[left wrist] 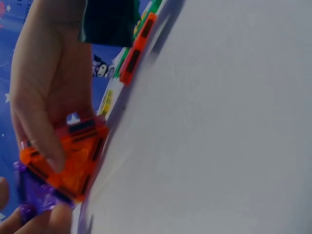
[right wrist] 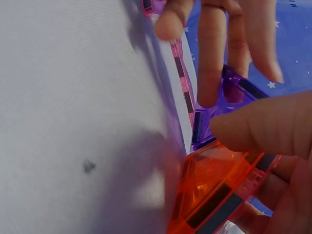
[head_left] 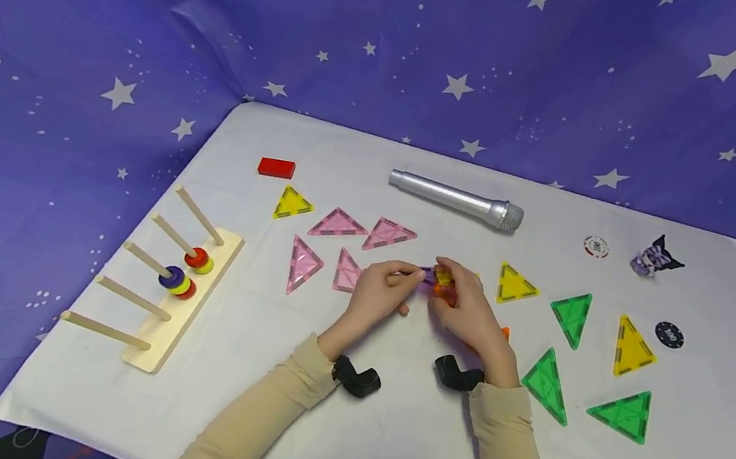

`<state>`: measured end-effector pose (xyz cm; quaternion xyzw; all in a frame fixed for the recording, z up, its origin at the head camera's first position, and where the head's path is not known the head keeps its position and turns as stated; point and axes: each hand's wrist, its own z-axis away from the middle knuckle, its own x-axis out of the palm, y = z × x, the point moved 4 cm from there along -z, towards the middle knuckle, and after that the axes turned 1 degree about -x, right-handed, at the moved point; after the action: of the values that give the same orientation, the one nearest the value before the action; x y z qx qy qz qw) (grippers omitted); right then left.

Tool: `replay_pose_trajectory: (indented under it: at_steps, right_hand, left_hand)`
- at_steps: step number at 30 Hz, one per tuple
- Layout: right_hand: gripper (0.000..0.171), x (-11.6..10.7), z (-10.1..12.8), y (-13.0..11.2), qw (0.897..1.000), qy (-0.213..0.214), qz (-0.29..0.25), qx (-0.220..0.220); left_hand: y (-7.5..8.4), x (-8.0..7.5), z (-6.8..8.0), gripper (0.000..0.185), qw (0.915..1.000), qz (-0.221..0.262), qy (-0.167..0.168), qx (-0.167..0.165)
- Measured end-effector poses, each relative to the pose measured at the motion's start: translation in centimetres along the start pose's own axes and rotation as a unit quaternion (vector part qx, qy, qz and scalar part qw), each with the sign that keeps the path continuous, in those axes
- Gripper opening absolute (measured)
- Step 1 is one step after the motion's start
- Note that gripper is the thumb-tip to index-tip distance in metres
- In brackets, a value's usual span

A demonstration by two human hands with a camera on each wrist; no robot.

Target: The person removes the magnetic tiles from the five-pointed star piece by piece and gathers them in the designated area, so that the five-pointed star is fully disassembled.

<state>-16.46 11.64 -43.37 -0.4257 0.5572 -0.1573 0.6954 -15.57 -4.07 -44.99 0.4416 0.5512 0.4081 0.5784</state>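
Above the table, my left hand [head_left: 382, 289] pinches a small translucent purple magnetic tile [left wrist: 36, 190] by its edge. My right hand [head_left: 470, 308] grips a stack of translucent triangular magnetic tiles, with an orange triangle [left wrist: 73, 158] on the face toward the left wrist view and a pinkish-red tile [left wrist: 87, 124] behind it. In the right wrist view the right thumb [right wrist: 268, 126] lies over the purple piece, whose edge meets the orange one. Fingertips of the left hand touch the purple tile's far side there. Part of the stack is hidden by the right fingers.
Pink triangles [head_left: 305, 265] lie left of the hands; green [head_left: 548, 385] and yellow triangles [head_left: 632, 348] lie right. A wooden peg stand [head_left: 224, 240] with coloured rings is at left. Behind are a silver microphone [head_left: 448, 195], red block [head_left: 276, 168], chips [head_left: 669, 335] and a figurine [head_left: 652, 260].
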Motion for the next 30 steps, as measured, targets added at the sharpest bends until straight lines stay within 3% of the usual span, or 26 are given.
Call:
replay_pose_trajectory:
  at_steps: [4,9,13,17,24,30]
  right_hand:
    - [0.058,0.4,0.4,0.3,1.000,0.002,-0.010,0.012]
    - [0.059,0.5,0.5,0.4,1.000,0.003,-0.012,0.016]
    - [0.059,0.4,0.5,0.3,1.000,-0.001,-0.010,0.019]
    - [0.059,0.2,0.4,0.2,1.000,-0.004,-0.004,0.017]
    - [0.059,0.0,0.2,-0.1,1.000,0.000,0.004,0.012]
    - [0.059,-0.1,0.1,-0.1,1.000,0.002,0.004,0.012]
  left_hand:
    - [0.1,0.2,0.0,0.019,0.9980,-0.011,0.052,0.032]
    - [0.5,-1.3,0.2,0.011,0.9942,0.053,0.084,0.042]
    - [2.2,-4.4,1.2,0.019,0.9913,0.087,0.089,0.041]
    - [3.2,-8.5,2.7,0.024,0.9854,0.089,0.144,0.014]
    - [0.2,-13.9,4.9,0.024,0.9526,0.116,0.272,-0.070]
    - [-3.1,-16.0,5.7,0.020,0.9324,0.061,0.353,-0.050]
